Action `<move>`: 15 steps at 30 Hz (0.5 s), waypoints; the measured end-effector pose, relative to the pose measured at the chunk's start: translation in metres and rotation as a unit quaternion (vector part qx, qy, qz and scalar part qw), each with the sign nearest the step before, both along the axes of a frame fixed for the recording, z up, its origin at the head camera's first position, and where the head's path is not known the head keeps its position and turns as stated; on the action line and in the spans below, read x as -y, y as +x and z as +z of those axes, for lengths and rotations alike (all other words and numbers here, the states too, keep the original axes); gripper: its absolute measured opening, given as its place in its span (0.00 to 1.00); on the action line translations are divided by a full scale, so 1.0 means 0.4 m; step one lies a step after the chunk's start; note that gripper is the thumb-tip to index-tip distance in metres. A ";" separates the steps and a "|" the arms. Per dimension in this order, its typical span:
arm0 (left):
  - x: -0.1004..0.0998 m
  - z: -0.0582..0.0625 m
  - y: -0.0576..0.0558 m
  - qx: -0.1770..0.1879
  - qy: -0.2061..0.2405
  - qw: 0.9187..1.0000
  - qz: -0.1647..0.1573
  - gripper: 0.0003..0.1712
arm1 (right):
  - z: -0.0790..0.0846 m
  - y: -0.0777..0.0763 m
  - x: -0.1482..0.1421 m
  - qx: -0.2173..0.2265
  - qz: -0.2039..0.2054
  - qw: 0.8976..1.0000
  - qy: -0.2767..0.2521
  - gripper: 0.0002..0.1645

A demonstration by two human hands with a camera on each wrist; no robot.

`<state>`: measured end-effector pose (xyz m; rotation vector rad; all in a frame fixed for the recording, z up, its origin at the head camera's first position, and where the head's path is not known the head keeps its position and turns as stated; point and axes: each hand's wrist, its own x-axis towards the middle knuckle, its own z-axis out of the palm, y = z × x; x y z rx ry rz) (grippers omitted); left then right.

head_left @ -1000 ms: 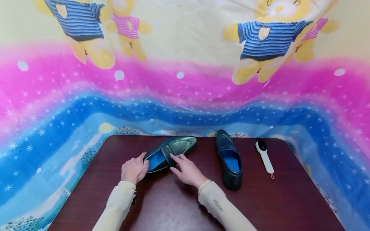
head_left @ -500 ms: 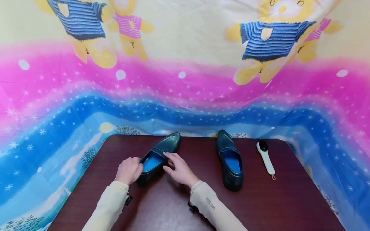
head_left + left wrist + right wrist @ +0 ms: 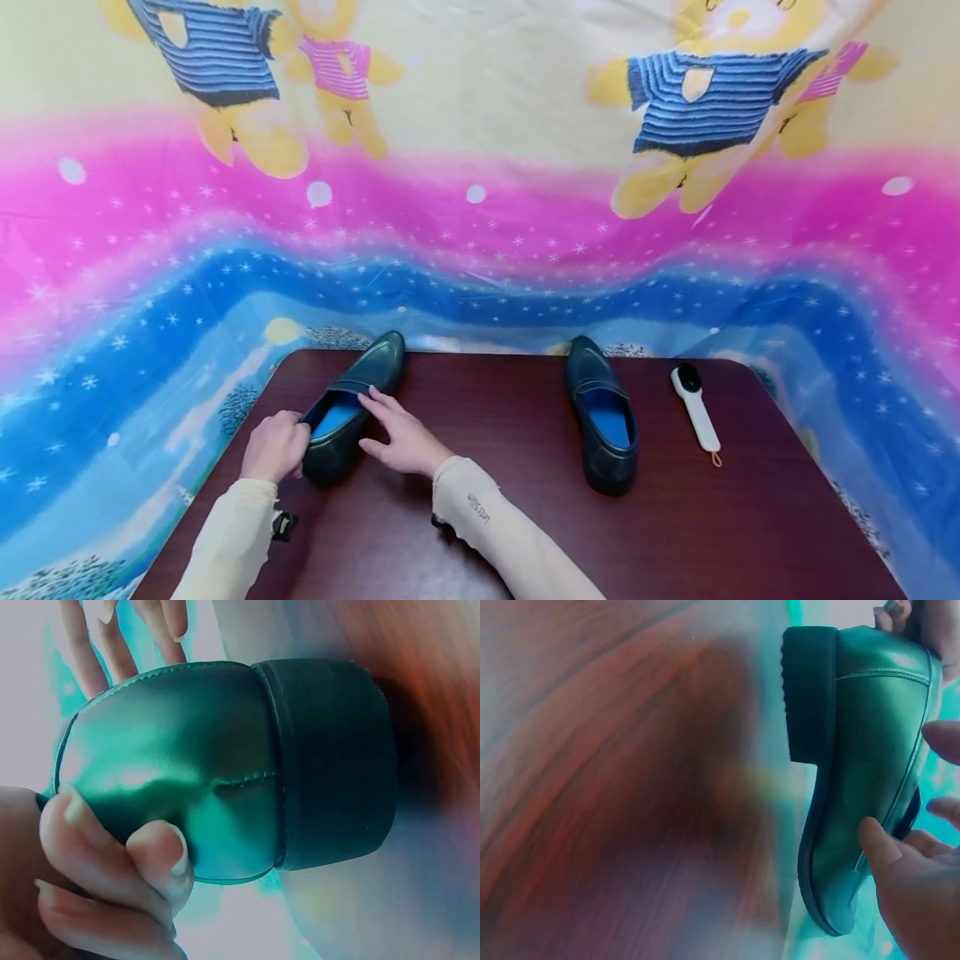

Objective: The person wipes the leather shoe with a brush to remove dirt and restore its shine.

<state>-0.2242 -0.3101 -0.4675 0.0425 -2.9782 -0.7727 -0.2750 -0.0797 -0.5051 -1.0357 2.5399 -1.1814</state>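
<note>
A glossy, smooth dark-green shoe (image 3: 337, 446), stitched, blue-lined and blocky-heeled, is held at the left of the wood-grained desk (image 3: 495, 417), its rear rim pinched by the left hand (image 3: 276, 446) and its side touched by the right hand (image 3: 405, 437), whose fingers are spread. Its opening edge is partly hidden by both hands. A matching shoe (image 3: 603, 421) and a white, dark-bristled brush (image 3: 699, 419) are set farther right, backed by bear-printed fabric (image 3: 480, 108).
</note>
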 end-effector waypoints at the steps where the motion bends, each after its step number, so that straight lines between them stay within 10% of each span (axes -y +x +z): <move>1: 0.010 -0.003 0.003 -0.001 0.000 1.000 0.003 0.22 | -0.001 0.001 0.011 0.000 0.004 1.000 0.009 0.43; 15: 0.126 -0.038 0.015 0.009 0.006 1.000 0.027 0.29 | -0.003 0.026 0.135 -0.044 0.078 0.988 0.123 0.44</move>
